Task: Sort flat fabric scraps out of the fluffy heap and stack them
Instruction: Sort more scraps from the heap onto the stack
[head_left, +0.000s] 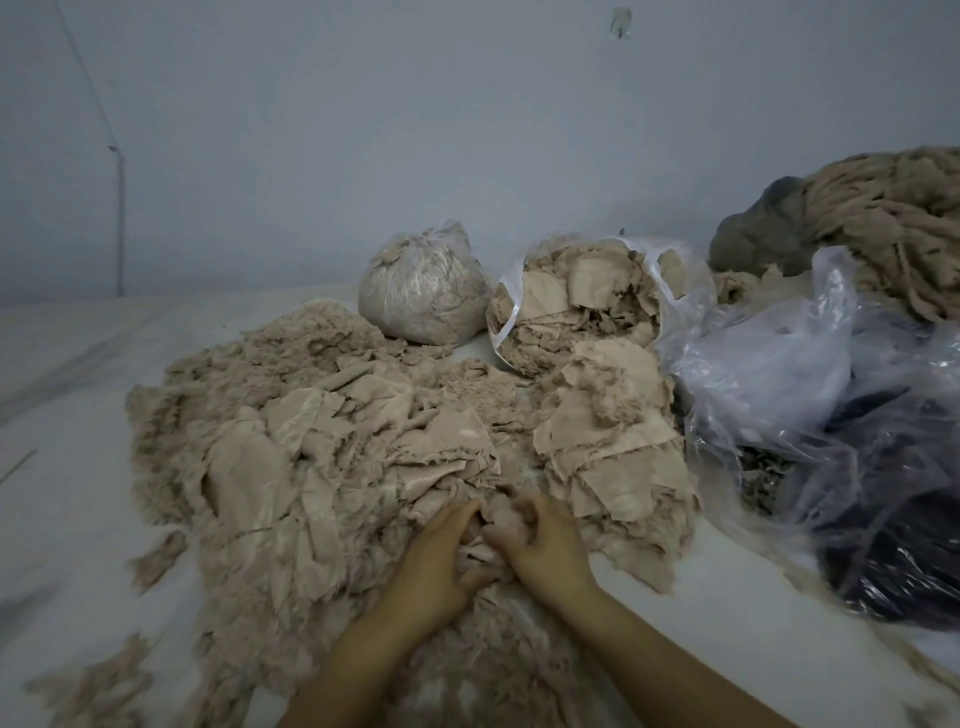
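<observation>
The fluffy heap (291, 457) of beige fibre and cloth covers the middle of the white work surface (67, 395), running from its near edge, under the person's forearms, back toward the wall. Flat fabric scraps (311, 415) lie half buried across its top, tangled with the fluff. A rough stack (613, 447) of flatter pieces sits just right of the heap's centre, probably kept there so sorted cloth stays apart from the loose fibre and within easy reach. Both hands work at the near middle of the heap, close together. The left hand (441, 556) has its fingers pushed down into the fluff, part-curled; whether it grips a scrap or only parts the fibre, I cannot tell. The right hand (545, 540) is curled, its fingertips pinching a small tuft of fluff (506, 512), likely pulling it aside to free cloth underneath. The nearest flat scraps lie just beyond the fingertips, and the stack is near the right hand, up and to its right. Behind the heap, toward the far edge, stand a tied clear bag (421, 291) of fibre and an open bag (582, 306) full of cloth pieces. At the right edge lie crumpled clear plastic (769, 364) over dark material and a bundle of thick beige yarn (893, 223).
</observation>
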